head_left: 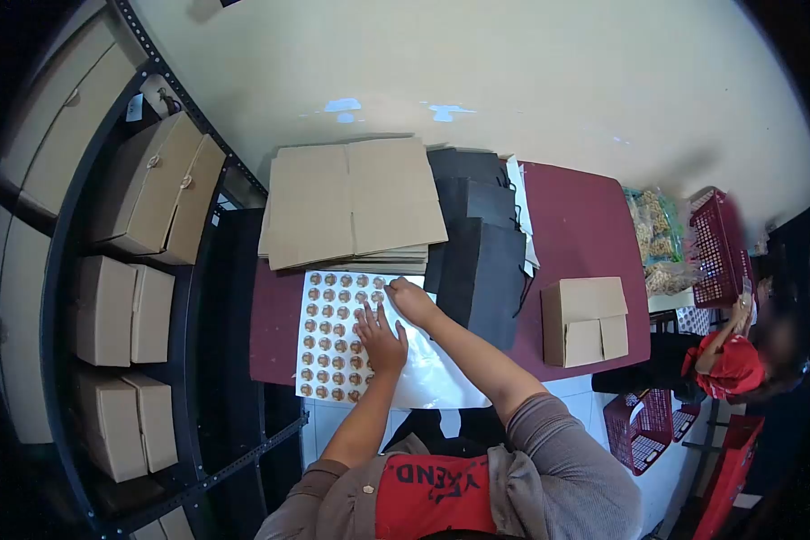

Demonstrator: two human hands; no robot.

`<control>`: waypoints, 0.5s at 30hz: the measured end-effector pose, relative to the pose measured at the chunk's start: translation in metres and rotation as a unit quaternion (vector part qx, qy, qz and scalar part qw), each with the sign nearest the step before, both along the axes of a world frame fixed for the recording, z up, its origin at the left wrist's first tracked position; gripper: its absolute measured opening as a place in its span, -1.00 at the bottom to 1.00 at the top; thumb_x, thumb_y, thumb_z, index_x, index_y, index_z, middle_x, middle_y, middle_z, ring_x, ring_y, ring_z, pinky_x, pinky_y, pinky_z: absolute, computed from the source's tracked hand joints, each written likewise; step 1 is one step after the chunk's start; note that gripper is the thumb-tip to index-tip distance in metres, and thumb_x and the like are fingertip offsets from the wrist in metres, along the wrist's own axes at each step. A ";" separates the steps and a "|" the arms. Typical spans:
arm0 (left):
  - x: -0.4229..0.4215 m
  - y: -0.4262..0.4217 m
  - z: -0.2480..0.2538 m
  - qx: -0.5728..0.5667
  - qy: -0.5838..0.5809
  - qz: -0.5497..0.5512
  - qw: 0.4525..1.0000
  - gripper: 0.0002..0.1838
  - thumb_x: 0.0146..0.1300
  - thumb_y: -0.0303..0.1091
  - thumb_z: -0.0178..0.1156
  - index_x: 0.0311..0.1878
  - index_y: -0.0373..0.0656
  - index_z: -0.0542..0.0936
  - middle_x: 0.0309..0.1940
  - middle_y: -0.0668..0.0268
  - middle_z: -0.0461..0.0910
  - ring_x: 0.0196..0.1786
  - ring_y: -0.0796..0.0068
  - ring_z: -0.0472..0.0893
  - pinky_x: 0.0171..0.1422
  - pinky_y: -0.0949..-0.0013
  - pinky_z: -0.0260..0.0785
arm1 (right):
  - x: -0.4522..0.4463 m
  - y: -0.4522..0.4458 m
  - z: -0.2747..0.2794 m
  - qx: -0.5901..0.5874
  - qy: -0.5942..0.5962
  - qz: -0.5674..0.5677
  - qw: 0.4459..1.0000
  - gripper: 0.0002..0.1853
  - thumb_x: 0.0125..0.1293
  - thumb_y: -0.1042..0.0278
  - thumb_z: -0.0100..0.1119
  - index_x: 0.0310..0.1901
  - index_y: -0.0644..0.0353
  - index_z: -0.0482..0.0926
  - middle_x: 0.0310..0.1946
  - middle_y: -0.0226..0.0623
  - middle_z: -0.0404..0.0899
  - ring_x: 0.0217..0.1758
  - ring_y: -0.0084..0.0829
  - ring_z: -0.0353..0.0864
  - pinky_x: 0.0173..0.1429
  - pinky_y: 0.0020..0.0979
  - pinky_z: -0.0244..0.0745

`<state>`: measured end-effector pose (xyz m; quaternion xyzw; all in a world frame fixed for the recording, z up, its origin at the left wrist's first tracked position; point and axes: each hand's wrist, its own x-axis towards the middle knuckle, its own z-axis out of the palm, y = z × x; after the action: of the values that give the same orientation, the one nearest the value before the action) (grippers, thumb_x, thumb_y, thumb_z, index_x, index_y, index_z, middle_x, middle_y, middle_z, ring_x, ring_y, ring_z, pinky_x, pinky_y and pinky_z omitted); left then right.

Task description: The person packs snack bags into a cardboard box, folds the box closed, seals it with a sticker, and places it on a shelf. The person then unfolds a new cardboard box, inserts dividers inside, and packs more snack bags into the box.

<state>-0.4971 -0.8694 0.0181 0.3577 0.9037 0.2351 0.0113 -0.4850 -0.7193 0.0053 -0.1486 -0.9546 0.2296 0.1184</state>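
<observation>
A white sheet (436, 369) of round brown stickers (324, 342) lies on the near edge of the maroon table. Its right part is bare and glossy. My left hand (382, 344) rests flat on the sheet among the stickers, fingers spread and holding nothing. Above and to its right, my right hand (411, 301) has its fingers pinched together at a sticker near the sheet's top edge. That sticker is mostly hidden by the fingertips. Flat brown cardboard boxes (351, 202) are stacked just behind the sheet. Black paper bags (481, 270) lie overlapping beside my right forearm.
A closed cardboard box (585, 321) stands on the right of the maroon table (571, 216). Shelves (189, 315) with several boxes rise at left. At far right are packed bags (661, 234), a maroon basket (715, 261), floor crates (637, 432) and another person in red (729, 364).
</observation>
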 end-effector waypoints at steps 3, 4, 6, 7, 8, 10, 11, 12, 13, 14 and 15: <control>-0.001 0.000 0.000 -0.005 -0.005 0.001 1.000 -0.33 0.31 -0.14 0.05 0.42 -0.30 0.29 0.51 -0.11 0.08 0.57 -0.22 -0.03 0.57 -0.26 -0.18 | -0.012 0.007 -0.008 0.034 -0.006 0.034 0.999 -0.77 0.28 0.44 0.09 -0.15 0.39 0.64 -0.27 -0.08 0.61 -0.13 -0.14 0.62 -0.05 -0.25 0.60; 0.000 -0.001 0.001 0.000 0.000 -0.006 1.000 -0.34 0.32 -0.14 0.05 0.42 -0.31 0.29 0.51 -0.11 0.07 0.57 -0.23 -0.04 0.58 -0.26 -0.19 | -0.015 0.008 -0.005 0.041 -0.011 0.047 0.998 -0.77 0.26 0.45 0.09 -0.16 0.39 0.64 -0.27 -0.07 0.61 -0.13 -0.14 0.62 -0.05 -0.25 0.60; 0.000 -0.001 0.002 -0.004 0.002 -0.008 1.000 -0.34 0.33 -0.14 0.04 0.42 -0.32 0.29 0.51 -0.12 0.07 0.57 -0.23 -0.04 0.58 -0.26 -0.19 | -0.013 0.012 0.012 0.082 -0.010 0.096 0.992 -0.79 0.19 0.45 0.09 -0.21 0.39 0.63 -0.28 -0.07 0.60 -0.12 -0.14 0.62 -0.05 -0.26 0.60; 0.000 -0.001 0.002 -0.005 0.004 -0.009 1.000 -0.34 0.33 -0.15 0.04 0.42 -0.33 0.29 0.51 -0.12 0.07 0.57 -0.23 -0.04 0.58 -0.26 -0.19 | -0.015 0.014 0.009 0.104 -0.016 0.112 0.988 -0.79 0.19 0.45 0.10 -0.22 0.39 0.63 -0.29 -0.08 0.60 -0.12 -0.15 0.62 -0.06 -0.27 0.60; -0.001 0.000 0.003 -0.008 0.001 -0.008 1.000 -0.34 0.33 -0.15 0.04 0.42 -0.33 0.29 0.51 -0.12 0.07 0.57 -0.23 -0.04 0.58 -0.26 -0.19 | -0.018 0.015 0.009 0.125 -0.022 0.128 0.984 -0.79 0.18 0.44 0.10 -0.23 0.39 0.63 -0.29 -0.09 0.59 -0.12 -0.16 0.62 -0.06 -0.27 0.61; 0.000 0.000 0.004 -0.013 -0.004 -0.007 1.000 -0.34 0.33 -0.15 0.03 0.42 -0.33 0.29 0.51 -0.12 0.07 0.57 -0.24 -0.04 0.57 -0.26 -0.19 | -0.020 0.017 0.013 0.155 -0.026 0.152 0.976 -0.78 0.15 0.42 0.11 -0.24 0.38 0.63 -0.30 -0.12 0.59 -0.11 -0.19 0.60 -0.08 -0.30 0.62; -0.001 0.000 0.004 -0.013 -0.005 -0.005 1.000 -0.34 0.33 -0.15 0.04 0.42 -0.32 0.29 0.51 -0.12 0.07 0.57 -0.23 -0.04 0.57 -0.26 -0.19 | -0.021 0.017 0.015 0.154 -0.030 0.161 0.974 -0.79 0.14 0.43 0.12 -0.27 0.40 0.63 -0.28 -0.06 0.59 -0.11 -0.15 0.61 -0.09 -0.27 0.64; -0.001 0.000 0.005 -0.012 -0.005 -0.004 1.000 -0.34 0.33 -0.15 0.04 0.42 -0.32 0.29 0.51 -0.12 0.08 0.57 -0.23 -0.04 0.57 -0.27 -0.19 | -0.023 0.017 0.013 0.155 -0.035 0.170 0.973 -0.79 0.12 0.44 0.12 -0.30 0.42 0.64 -0.27 -0.01 0.59 -0.11 -0.11 0.62 -0.10 -0.25 0.65; 0.000 0.000 0.005 -0.010 -0.006 -0.005 1.000 -0.34 0.33 -0.15 0.04 0.42 -0.31 0.29 0.51 -0.12 0.08 0.57 -0.22 -0.04 0.57 -0.27 -0.18 | -0.023 0.018 0.010 0.155 -0.041 0.177 0.971 -0.79 0.11 0.45 0.12 -0.32 0.45 0.64 -0.25 0.05 0.59 -0.10 -0.07 0.63 -0.11 -0.23 0.67; 0.000 0.001 0.006 -0.007 -0.005 0.002 1.000 -0.33 0.32 -0.15 0.05 0.43 -0.29 0.28 0.51 -0.11 0.08 0.57 -0.20 -0.03 0.57 -0.27 -0.18 | -0.026 0.018 0.007 0.130 -0.029 0.184 0.974 -0.78 0.11 0.45 0.12 -0.31 0.45 0.64 -0.24 0.06 0.58 -0.07 -0.09 0.62 -0.13 -0.23 0.68; 0.001 0.001 0.005 -0.006 -0.001 0.006 1.000 -0.33 0.31 -0.16 0.05 0.44 -0.28 0.28 0.51 -0.10 0.08 0.57 -0.20 -0.02 0.57 -0.26 -0.17 | -0.026 0.017 0.014 0.119 -0.031 0.185 0.975 -0.77 0.11 0.44 0.12 -0.29 0.45 0.64 -0.23 0.07 0.58 -0.04 -0.08 0.61 -0.12 -0.23 0.68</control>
<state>-0.4963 -0.8684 0.0228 0.3517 0.9072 0.2305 0.0127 -0.5106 -0.7027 0.0195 0.0388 -0.9892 0.1276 0.0608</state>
